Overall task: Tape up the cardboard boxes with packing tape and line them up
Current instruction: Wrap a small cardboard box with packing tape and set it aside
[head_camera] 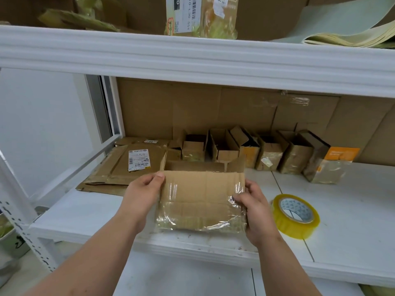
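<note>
Head view, looking down onto a white shelf (352, 210). I have a small cardboard box (201, 199) between both hands at the shelf's front edge, its lower end resting on the shelf surface. The side facing me is wrapped in clear, wrinkled tape across its lower half and in strips near both upper corners; the top flaps stand open behind it.

My left hand (141, 196) grasps the box's left edge, thumb hooked over the upper left corner, fingers curled round the side. My right hand (255, 212) grasps the right edge, thumb pressed on the crinkled tape at the front (fingertips behind the box are hidden, so I cannot tell how they lie).

A roll of packing tape (296, 215), yellowish with a patterned white core, lies on the shelf just beside my right hand, not touching it.

At the back of the shelf, a row of open boxes (252, 153) stands side by side against a cardboard backing sheet (192, 107), most with glossy tape on their fronts; the rightmost one has an orange panel. To the left lie flattened cartons (124, 167), the top one bearing a white shipping label (139, 160).

The upper shelf beam (192, 58) crosses the view, with more cardboard and pale sheets stacked above it.
</note>
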A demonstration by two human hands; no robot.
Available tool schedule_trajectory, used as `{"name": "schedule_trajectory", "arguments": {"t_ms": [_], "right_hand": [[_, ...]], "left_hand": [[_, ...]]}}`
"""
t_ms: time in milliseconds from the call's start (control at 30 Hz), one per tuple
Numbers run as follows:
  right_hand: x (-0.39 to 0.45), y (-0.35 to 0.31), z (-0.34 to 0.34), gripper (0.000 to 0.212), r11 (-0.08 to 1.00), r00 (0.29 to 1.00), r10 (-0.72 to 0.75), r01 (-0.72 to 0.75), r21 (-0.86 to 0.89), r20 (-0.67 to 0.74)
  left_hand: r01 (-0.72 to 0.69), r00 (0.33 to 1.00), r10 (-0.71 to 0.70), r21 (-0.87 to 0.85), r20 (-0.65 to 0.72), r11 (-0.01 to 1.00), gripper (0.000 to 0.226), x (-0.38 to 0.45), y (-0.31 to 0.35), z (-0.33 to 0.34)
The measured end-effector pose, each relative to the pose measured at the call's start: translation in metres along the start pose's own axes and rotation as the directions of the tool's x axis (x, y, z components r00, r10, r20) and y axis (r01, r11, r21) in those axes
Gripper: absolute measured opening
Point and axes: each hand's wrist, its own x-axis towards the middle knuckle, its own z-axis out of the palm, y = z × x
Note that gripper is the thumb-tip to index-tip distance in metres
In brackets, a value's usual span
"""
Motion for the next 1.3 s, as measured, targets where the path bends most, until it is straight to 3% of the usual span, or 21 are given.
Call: {"name": "schedule_trajectory", "arguments": {"t_ms": [100,200,333,433,500,667,800,933,1133,1300], "right_hand": [[0.0,0.001,-0.002,0.045,0.999,0.994,0.036,-0.036,0.0,0.106],[-0.001,0.003,-0.002,0.051,0.993,0.977,0.086,-0.069,-0.094,0.194],[0.003,0.003,-0.004,0.054,0.987,0.973,0.146,-0.131,-0.091,0.179],[0.005,-0.004,-0.006,0.043,0.984,0.979,0.155,-0.165,0.064,0.136],[0.005,-0.011,-0.011,0.052,0.974,0.979,0.153,-0.172,0.148,0.134],[0.006,-0.018,-0.019,0.065,0.97,0.972,0.062,-0.112,0.214,0.225],[0.007,-0.014,-0.017,0.068,0.998,0.977,0.041,-0.048,0.027,0.211],[0.009,-0.002,-0.014,0.075,0.986,0.984,0.089,-0.066,-0.152,0.153],[0.005,-0.006,-0.011,0.048,0.965,0.998,0.02,-0.005,-0.262,0.055],[-0.004,-0.027,-0.007,0.024,0.931,0.998,-0.046,0.06,-0.36,0.049]], "left_hand": [[0.12,0.978,-0.11,-0.047,0.18,0.992,0.043,-0.001,0.0,-0.001],[0.156,0.959,-0.14,-0.045,0.247,0.987,0.051,0.0,0.001,-0.003],[0.104,0.98,-0.103,0.003,0.168,0.995,0.05,0.005,0.002,-0.003],[0.076,0.994,-0.077,0.019,0.082,0.997,0.043,0.011,0.003,-0.005],[0.065,0.997,-0.064,-0.019,0.051,0.998,0.031,0.011,0.009,-0.008],[-0.016,0.983,0.022,-0.037,0.181,0.999,0.049,0.003,0.026,-0.013],[0.007,0.955,0.005,-0.04,0.298,0.999,0.044,-0.002,0.024,-0.006],[0.003,0.988,0.003,-0.04,0.152,0.999,0.042,-0.001,0.012,0.003],[-0.003,1.0,0.004,0.068,-0.011,0.998,0.055,-0.002,0.012,0.006],[-0.034,0.999,0.038,0.135,-0.027,0.99,0.063,0.003,0.026,0.009]]}}
